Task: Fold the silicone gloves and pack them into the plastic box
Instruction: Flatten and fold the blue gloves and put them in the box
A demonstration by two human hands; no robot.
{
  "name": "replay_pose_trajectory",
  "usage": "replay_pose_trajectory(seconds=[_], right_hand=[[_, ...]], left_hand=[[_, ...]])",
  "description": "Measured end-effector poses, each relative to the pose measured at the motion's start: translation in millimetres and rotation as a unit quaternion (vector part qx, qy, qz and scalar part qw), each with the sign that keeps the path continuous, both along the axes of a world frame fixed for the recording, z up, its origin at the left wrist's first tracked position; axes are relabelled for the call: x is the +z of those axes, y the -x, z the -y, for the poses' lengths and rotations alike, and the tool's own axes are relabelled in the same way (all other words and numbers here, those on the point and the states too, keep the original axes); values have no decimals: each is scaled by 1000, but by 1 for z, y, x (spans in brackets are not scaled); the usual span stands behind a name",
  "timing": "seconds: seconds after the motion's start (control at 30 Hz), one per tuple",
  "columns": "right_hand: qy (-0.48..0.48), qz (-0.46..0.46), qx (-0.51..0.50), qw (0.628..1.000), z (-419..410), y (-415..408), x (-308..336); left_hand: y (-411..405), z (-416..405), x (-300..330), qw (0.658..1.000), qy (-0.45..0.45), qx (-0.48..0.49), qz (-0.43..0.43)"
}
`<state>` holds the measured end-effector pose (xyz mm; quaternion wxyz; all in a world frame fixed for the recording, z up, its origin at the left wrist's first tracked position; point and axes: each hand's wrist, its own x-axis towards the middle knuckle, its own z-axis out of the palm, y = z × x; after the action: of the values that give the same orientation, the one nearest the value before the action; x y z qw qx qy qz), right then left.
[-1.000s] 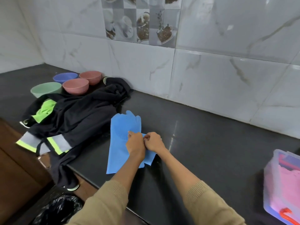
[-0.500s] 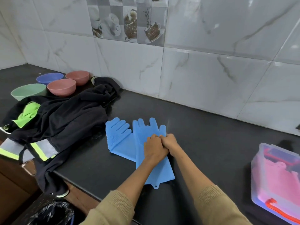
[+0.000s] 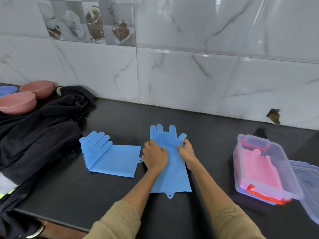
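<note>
Stretching across the whole lower view, a black stone counter (image 3: 120,121) runs along a white marbled tile wall (image 3: 189,75). A dark jacket (image 3: 38,135) with reflective strips is heaped over the counter's left end and hangs past its front edge. At the right end stands a clear plastic box (image 3: 255,145) with red clasps and pink silicone gloves (image 3: 259,168) lying inside; its clear lid (image 3: 309,190) rests open against the box's right side, reaching the right edge of the view. Mid-counter, one blue glove (image 3: 172,176) lies flat, bristled palm up, fingers toward the wall and cuff with its hanging tab toward the front edge. Just left of it, apart from it, the second blue glove (image 3: 112,157) lies sideways, fingers toward the jacket and cuff toward the first glove. Two pink bowls (image 3: 19,102) and the rim of a blue bowl (image 3: 6,90) sit at the back left corner. The left hand (image 3: 155,156) presses on the flat glove's left side, fingers bent down onto it. The right hand (image 3: 187,151) pinches the glove's right edge below the thumb, fingers curled on the silicone.
</note>
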<state>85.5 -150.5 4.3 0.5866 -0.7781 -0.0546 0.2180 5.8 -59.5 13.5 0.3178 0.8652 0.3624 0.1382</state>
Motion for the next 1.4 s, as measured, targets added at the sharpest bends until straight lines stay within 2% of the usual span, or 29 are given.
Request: replay_pose_trajectory(seconds=[0.07, 0.13, 0.23, 0.3, 0.4, 0.5, 0.63, 0.83, 0.93, 1.07, 1.17, 1.27, 1.33, 1.4], right_hand=[[7, -99, 108, 989, 13, 0, 8], [33, -189, 186, 964, 23, 0, 14], [1, -246, 179, 953, 29, -3, 12], [-2, -266, 159, 951, 29, -6, 12], [57, -255, 144, 954, 26, -9, 13], [66, -242, 146, 957, 26, -11, 11], [-69, -284, 154, 944, 27, -9, 10], [-169, -278, 151, 933, 19, -4, 6], [-192, -258, 106, 941, 14, -9, 0], [-170, -170, -1, 971, 4, -19, -5], [-101, -63, -40, 992, -4, -24, -9], [-38, 54, -59, 996, -9, -23, -13], [35, 145, -46, 988, -8, -19, -18], [137, 230, -10, 963, -4, -15, -26]], left_hand=[[-5, -2, 6, 993, 90, 73, -19], [-10, -10, 9, 981, 164, 98, -34], [-11, -23, 6, 980, 174, 50, -78], [-12, -29, 3, 982, 166, 30, -89], [-13, -34, 2, 980, 181, 15, -76], [-18, -39, 0, 970, 242, -5, -35], [-21, -42, 1, 929, 365, -48, 27], [-25, -45, 3, 905, 402, -124, 54], [-29, -49, 1, 917, 373, -129, 57], [-37, -53, -13, 948, 287, -69, 121], [-43, -53, -22, 965, 204, -14, 161], [-46, -54, -28, 976, 138, 1, 170], [-46, -57, -31, 984, 87, -1, 154], [-46, -61, -32, 993, 15, -16, 119]])
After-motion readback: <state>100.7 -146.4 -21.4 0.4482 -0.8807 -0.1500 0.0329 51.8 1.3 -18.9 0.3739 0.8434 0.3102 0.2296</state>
